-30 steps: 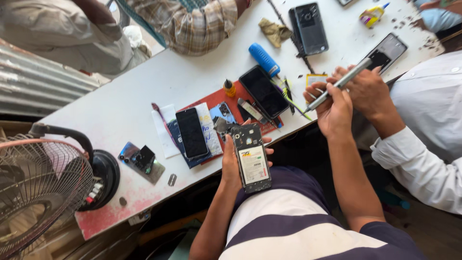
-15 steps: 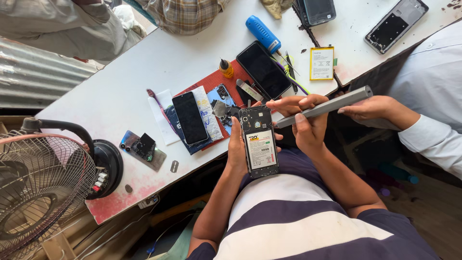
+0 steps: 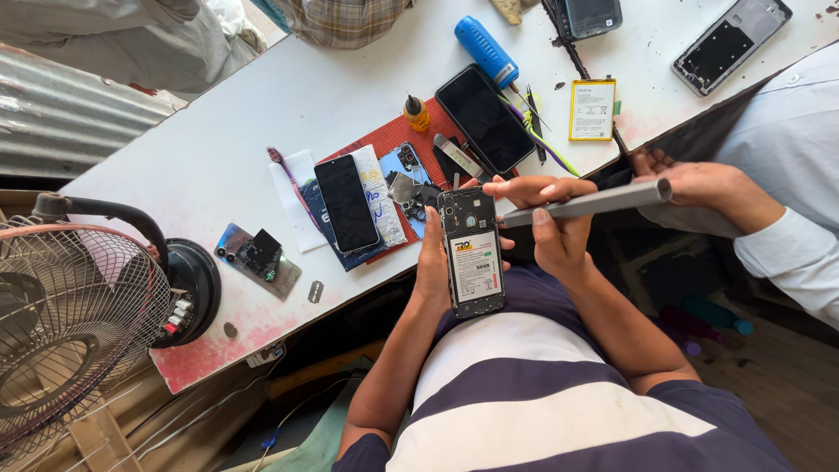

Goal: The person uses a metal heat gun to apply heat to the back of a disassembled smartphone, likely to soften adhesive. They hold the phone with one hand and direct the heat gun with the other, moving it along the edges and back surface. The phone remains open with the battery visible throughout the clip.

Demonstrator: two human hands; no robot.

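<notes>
Left hand grip closed around opened phone, back cover off, held just off the near edge of the white desk. Right hand grip pinches one end of a flat grey phone panel, just right of the opened phone; another person's hand holds its far end.
</notes>
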